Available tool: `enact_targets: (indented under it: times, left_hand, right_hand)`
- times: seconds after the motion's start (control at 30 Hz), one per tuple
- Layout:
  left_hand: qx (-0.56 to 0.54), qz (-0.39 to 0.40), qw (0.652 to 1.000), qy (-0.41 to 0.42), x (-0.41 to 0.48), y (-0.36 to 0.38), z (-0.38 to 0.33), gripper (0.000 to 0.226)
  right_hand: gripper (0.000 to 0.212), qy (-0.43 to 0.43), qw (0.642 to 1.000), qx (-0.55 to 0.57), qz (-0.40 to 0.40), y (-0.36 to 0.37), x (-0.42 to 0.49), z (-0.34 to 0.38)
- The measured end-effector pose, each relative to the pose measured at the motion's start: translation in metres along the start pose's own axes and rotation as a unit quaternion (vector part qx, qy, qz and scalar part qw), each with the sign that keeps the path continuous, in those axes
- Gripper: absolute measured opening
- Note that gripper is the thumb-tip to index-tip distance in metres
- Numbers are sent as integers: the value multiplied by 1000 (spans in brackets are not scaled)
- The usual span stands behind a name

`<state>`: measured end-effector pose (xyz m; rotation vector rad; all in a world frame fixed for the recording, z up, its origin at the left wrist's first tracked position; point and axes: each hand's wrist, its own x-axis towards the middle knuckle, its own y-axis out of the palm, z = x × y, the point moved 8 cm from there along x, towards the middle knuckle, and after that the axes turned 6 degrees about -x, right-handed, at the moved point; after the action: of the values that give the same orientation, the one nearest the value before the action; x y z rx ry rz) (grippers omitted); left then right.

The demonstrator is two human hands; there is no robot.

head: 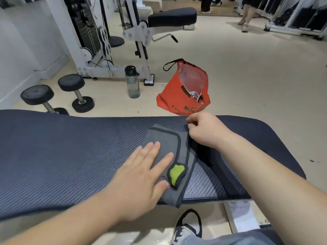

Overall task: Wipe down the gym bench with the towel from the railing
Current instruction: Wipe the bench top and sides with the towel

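A grey towel with a dark border and a green patch lies folded on the dark blue textured gym bench, right of its middle. My left hand lies flat on the towel's left part, fingers straight and pressing down. My right hand is at the towel's far right corner, with fingers curled and pinching the towel's edge. The towel's near end hangs slightly over the bench's front edge.
On the floor beyond the bench stand an orange bag, a clear water bottle and two black dumbbells. A white weight machine stands behind. People's legs are at the far right. My shoe is below the bench.
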<state>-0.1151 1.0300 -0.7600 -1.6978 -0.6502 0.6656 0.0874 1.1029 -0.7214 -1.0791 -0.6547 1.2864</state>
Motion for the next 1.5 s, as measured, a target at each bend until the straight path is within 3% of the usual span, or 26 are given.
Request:
enact_targets:
  times: [0.07, 0.23, 0.3, 0.4, 0.47, 0.53, 0.63, 0.73, 0.8, 0.87, 0.93, 1.1, 1.23, 1.3, 1.4, 1.5]
  left_hand:
    - [20, 9, 1000, -17, 13, -4, 32, 74]
    - [4, -14, 978, -207, 48, -12, 70, 70]
    - [-2, -24, 981, -194, 32, -6, 43, 72]
    - [-12, -29, 996, -84, -10, 0, 5, 71]
    - [-17, 5, 999, -31, -24, -2, 14, 72]
    - [5, 19, 999, -38, -21, -7, 49, 75]
    - [25, 3, 985, -171, -13, -21, 108, 82]
    - [2, -7, 964, -265, -13, -14, 101, 71]
    - [-4, -6, 972, -234, -19, -5, 62, 74]
    - [-11, 20, 988, -150, -27, 1, 32, 75]
    - [-5, 50, 994, -94, -25, -3, 38, 70]
    - [-35, 77, 977, -195, -15, -21, 82, 73]
    - [-177, 134, 968, -119, -37, -28, 58, 88]
    - [-275, 56, 949, -143, -44, -54, 83, 73]
    - [-240, -122, 939, -213, -59, -88, 136, 51]
    - [-211, -159, 940, -215, -55, -88, 148, 42]
  right_hand:
    - [33, -4, 1000, -5, 4, 1, -1, 1]
    - [36, -14, 1000, -11, -2, 0, -4, 1]
    - [32, -15, 1000, -20, -4, 1, -5, 4]
    - [26, -14, 999, -43, -13, 1, -5, 12]
    - [31, -18, 998, -57, -20, 2, -6, 18]
    - [38, -34, 998, -54, -21, 4, -7, 26]
    - [44, -70, 997, -41, -5, 9, -11, 40]
    - [43, -98, 995, -29, 0, 9, -14, 54]
    - [41, -122, 992, -24, -10, 9, -15, 68]
    - [40, -146, 989, -25, -14, 12, -18, 82]
    - [38, -161, 987, -27, -5, 18, -22, 93]
    - [38, -189, 981, -53, 0, 29, -31, 108]
    - [47, -229, 971, -63, 13, 43, -40, 126]
    - [50, -252, 964, -79, 23, 53, -49, 140]
    - [62, -281, 947, -115, 109, 84, -72, 160]
    - [87, -287, 912, -215, 200, 117, -91, 157]
